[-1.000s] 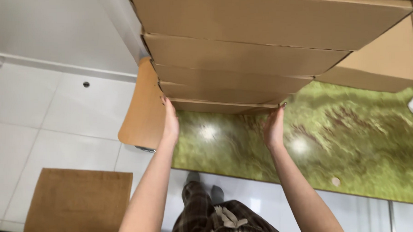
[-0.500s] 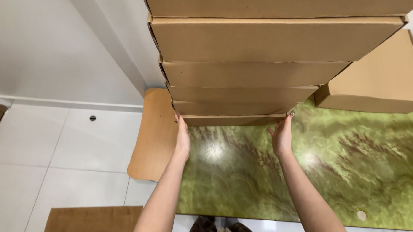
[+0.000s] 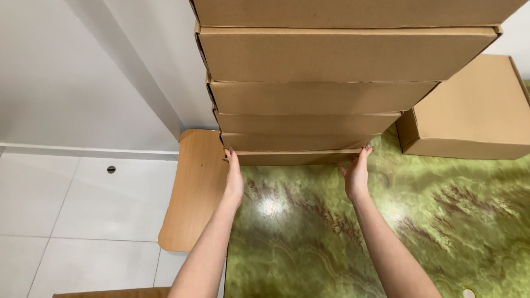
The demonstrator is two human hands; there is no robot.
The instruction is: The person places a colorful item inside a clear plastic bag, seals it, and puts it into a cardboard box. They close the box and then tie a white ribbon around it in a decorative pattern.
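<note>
1. Stack of flat cardboard boxes (image 3: 310,106) sits on the green marble counter (image 3: 397,232), dead ahead of both hands.
2. Left hand (image 3: 234,180) and right hand (image 3: 356,177) are spread open, palms pressed to the bottom box (image 3: 297,158) at its two front corners.
3. Long axis runs left-right; both hands are equally near.

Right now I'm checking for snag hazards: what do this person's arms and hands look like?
Both forearms are bare, with no sleeves in view. The left hand and right hand wear no gloves. No watch, bracelet or ring shows. The fingernails look dark, perhaps polished.
</note>
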